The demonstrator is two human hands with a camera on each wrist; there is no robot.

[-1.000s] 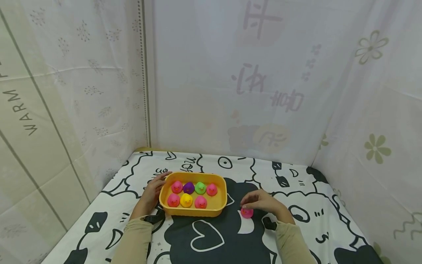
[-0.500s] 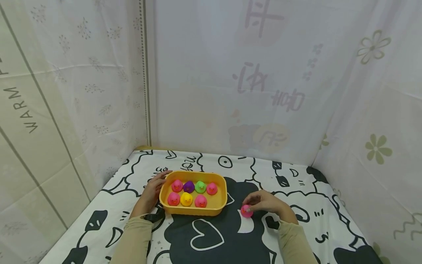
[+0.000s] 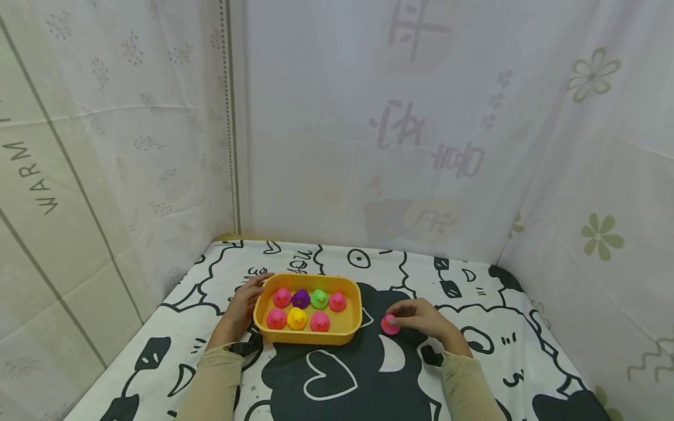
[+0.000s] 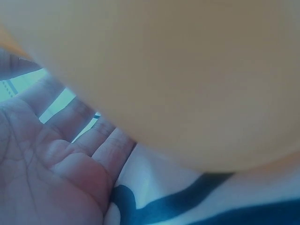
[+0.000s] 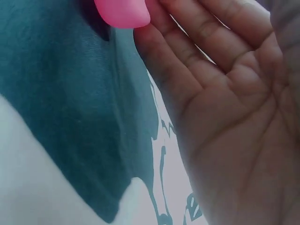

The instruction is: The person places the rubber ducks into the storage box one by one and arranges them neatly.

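A yellow plastic tray (image 3: pixel 295 337) sits left of centre on the patterned cloth. Several small rubber ducks stand in it in two rows: pink ones, a purple duck (image 3: pixel 301 299), a green duck (image 3: pixel 319 299) and a yellow duck (image 3: pixel 297 318). My left hand (image 3: pixel 240 309) rests along the tray's left end, fingers stretched against its outer wall; the left wrist view shows the open palm (image 4: pixel 47 159) beside that wall. To the right of the tray, my right hand (image 3: pixel 421 318) pinches a pink rubber duck (image 3: pixel 390 325) in its fingertips. The duck's lower part (image 5: pixel 123 13) shows at the top of the right wrist view.
The black and white cloth (image 3: pixel 337 374) covers the table. Light printed curtains (image 3: pixel 337 146) hang behind the table and along both sides. A dark watch-like band (image 3: pixel 243 348) is around the left wrist.
My right hand has taken hold of the pink duck and shifted it slightly away from me and to the left. The left hand and the tray hold their place.
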